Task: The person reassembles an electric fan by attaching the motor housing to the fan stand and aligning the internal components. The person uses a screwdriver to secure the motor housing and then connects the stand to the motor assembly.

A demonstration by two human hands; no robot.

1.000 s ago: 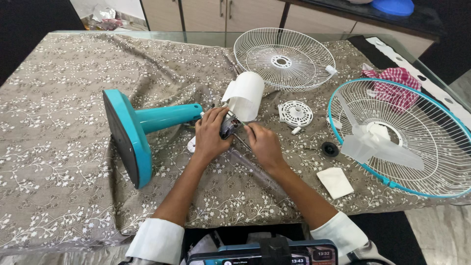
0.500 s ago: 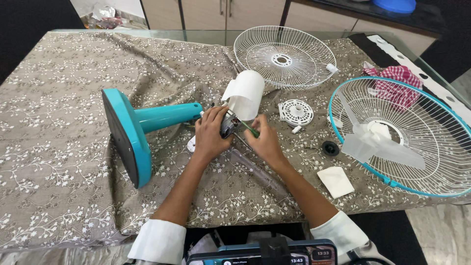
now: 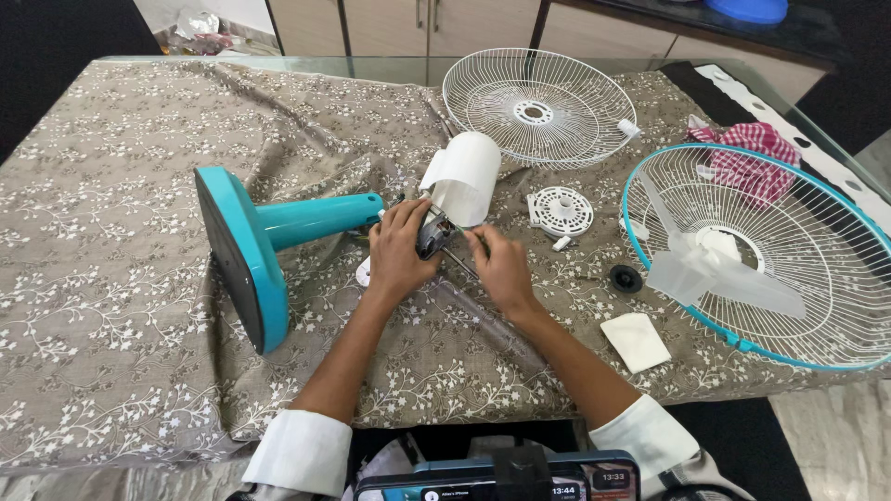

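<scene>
left hand (image 3: 397, 255) wraps the exposed fan motor (image 3: 432, 235), fingers curled around it, holding it at the top of the teal fan stand (image 3: 269, 232), which lies on its side on the cloth-covered worktop (image 3: 111, 186). right hand (image 3: 499, 264) has its fingers pinched narrow on a thin screwdriver (image 3: 457, 239), tip at the motor. white motor cover (image 3: 461, 178) sits just behind. white grille (image 3: 538, 107) lies beyond; teal-rimmed grille (image 3: 835, 278) with translucent blade (image 3: 710, 274) lies to the right.

A dark, lit phone screen (image 3: 497, 482) in a blue case at the bottom edge, partly taped.
</scene>
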